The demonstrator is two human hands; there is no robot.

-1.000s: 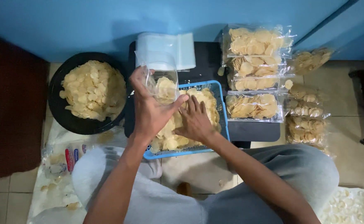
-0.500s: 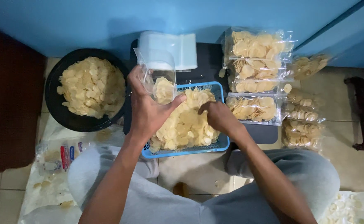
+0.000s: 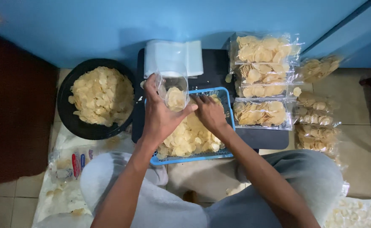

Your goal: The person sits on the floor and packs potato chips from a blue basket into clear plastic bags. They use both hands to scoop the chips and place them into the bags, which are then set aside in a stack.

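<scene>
My left hand (image 3: 162,116) holds a clear plastic bag (image 3: 173,90) upright by its mouth; a few pale chips lie in its bottom. My right hand (image 3: 210,112) rests palm down on the heap of chips in a blue tray (image 3: 229,110), just right of the bag, fingers bent over chips. The tray stands on a black board (image 3: 261,137) in front of my knees.
A black round bowl (image 3: 73,126) full of chips is at the left. A stack of empty clear bags (image 3: 173,57) lies behind the tray. Several filled chip bags (image 3: 263,86) lie at the right, against a blue wall (image 3: 151,21). A printed plastic sheet (image 3: 73,169) covers the floor at lower left.
My right hand has moved from the middle of the tray up toward its far end, close beside the bag. My left hand keeps the bag in the same place.
</scene>
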